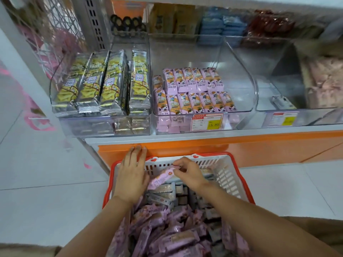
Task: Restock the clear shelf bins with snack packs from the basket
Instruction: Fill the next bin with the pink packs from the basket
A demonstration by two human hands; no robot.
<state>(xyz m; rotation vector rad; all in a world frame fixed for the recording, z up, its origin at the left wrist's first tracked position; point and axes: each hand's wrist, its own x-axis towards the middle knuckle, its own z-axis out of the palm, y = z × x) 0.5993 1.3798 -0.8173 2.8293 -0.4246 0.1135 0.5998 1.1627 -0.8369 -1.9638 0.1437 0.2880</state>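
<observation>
Our right hand pinches one end of a pink snack pack just above the basket; our left hand lies flat over the far rim, fingers straight, gripping nothing we can see. Held by one end alone, the pack may slip back among the others; it could also catch the front lip of the clear bin.

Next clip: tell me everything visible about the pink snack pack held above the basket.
The pink snack pack is an oblong pouch in glossy lilac-pink film with orange print, blurred. It is tilted, right end raised, over the far end of the basket. The right hand pinches its upper end; the left hand, fingers straight, covers its lower-left edge.
</observation>
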